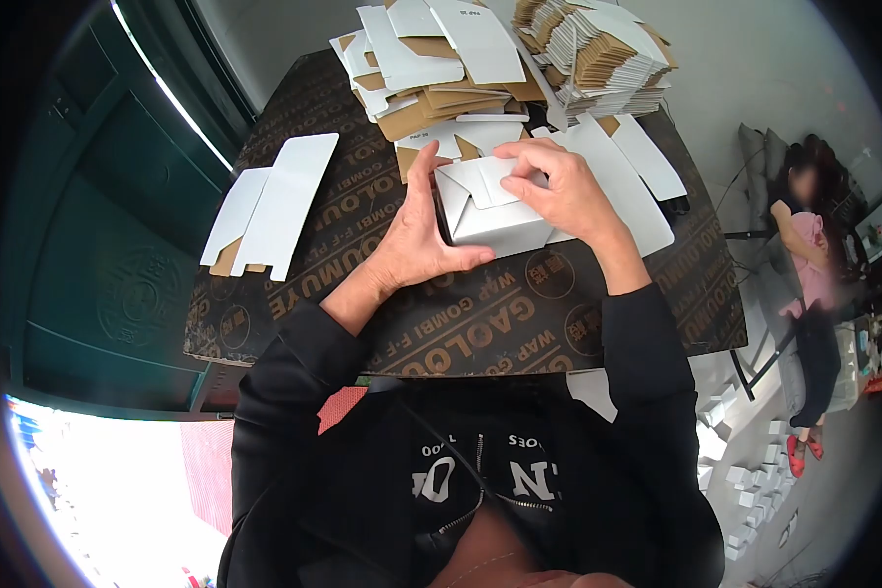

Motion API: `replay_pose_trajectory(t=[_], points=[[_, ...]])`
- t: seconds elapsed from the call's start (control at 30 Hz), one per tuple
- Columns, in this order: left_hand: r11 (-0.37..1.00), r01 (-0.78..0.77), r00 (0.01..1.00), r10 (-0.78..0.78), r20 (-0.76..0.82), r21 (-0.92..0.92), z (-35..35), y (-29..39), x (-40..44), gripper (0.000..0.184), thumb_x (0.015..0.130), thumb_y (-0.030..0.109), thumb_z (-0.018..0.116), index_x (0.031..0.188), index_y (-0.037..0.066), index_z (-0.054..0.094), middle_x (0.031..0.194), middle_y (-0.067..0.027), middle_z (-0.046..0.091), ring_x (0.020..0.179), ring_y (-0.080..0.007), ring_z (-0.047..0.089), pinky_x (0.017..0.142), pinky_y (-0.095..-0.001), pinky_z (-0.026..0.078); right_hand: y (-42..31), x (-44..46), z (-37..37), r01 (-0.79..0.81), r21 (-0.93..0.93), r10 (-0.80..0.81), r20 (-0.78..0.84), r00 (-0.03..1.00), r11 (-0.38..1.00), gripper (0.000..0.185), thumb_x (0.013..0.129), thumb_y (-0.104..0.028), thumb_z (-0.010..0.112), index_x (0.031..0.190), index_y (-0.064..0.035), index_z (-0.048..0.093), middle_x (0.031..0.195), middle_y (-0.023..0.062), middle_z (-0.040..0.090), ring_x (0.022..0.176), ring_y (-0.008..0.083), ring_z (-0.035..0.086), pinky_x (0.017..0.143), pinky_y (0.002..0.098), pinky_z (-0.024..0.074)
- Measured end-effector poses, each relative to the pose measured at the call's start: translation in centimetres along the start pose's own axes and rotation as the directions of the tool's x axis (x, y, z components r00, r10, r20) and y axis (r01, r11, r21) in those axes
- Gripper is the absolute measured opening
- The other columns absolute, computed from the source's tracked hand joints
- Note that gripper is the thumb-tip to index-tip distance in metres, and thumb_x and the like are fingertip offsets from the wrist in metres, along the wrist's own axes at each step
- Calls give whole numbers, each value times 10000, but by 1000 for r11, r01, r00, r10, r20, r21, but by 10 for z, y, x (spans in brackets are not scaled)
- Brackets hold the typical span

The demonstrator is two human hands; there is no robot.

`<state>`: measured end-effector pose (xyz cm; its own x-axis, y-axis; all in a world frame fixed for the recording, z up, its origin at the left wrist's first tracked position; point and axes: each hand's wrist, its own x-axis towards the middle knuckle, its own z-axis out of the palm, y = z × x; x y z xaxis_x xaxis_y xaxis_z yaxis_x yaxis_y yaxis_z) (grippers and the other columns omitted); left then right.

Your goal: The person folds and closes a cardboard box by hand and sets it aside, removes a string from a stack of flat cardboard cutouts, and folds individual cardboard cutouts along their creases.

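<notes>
Flat carton (274, 211): by tabletop (363, 318) left edge; bare surface between it and left hand.
Left hand (416, 235): spread wide, gripping box's left side.
Box (505, 233): mid-tabletop, bare strip before front edge; flaps upward, long axis roughly left-right.
Right hand (563, 191): fingers curled at top flap; pinch uncertain.
Carton stack (612, 59): rear right.

The right hand (568, 196) hides part of the box (500, 232) from us. Stacks (431, 59) cover much of the surface's (363, 211) far edge, cropped above. Past its right edge, we find a person's (813, 260) head blurred.
</notes>
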<state>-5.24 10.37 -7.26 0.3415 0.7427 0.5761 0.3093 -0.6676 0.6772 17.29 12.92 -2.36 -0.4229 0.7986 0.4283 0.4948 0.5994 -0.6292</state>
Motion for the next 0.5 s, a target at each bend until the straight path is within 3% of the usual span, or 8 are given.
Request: replay_pose_trajectory(t=[0.2, 0.33, 0.5], points=[[992, 116, 988, -121, 92, 48, -1, 3, 3, 1200, 648, 254, 887, 1544, 50, 115, 1504, -221, 267, 1360, -368, 342, 1152, -450, 280, -11, 7, -3, -76, -74, 82, 87, 993, 994, 365, 839, -185, 684, 1155, -5, 644, 1105, 156, 660, 997, 284, 595, 891, 351, 454], [998, -54, 993, 49, 111, 37, 1, 1, 0, 1209, 624, 212, 897, 1549, 61, 134, 1530, -202, 258, 1369, -358, 346, 1151, -463, 291, -31, 3, -9, -141, -275, 193, 171, 966, 951, 375, 833, -161, 695, 1177, -23, 637, 1126, 138, 645, 1091, 302, 525, 945, 385, 434], [1000, 9, 991, -7, 135, -16, 2, 5, 1, 1212, 605, 185, 904, 1548, 72, 151, 1526, -181, 278, 1366, -348, 358, 1147, -467, 300, -24, 5, 0, -103, -429, 213, 217, 953, 897, 437, 810, -188, 714, 1209, -32, 626, 1114, 144, 644, 1125, 316, 490, 975, 410, 415]])
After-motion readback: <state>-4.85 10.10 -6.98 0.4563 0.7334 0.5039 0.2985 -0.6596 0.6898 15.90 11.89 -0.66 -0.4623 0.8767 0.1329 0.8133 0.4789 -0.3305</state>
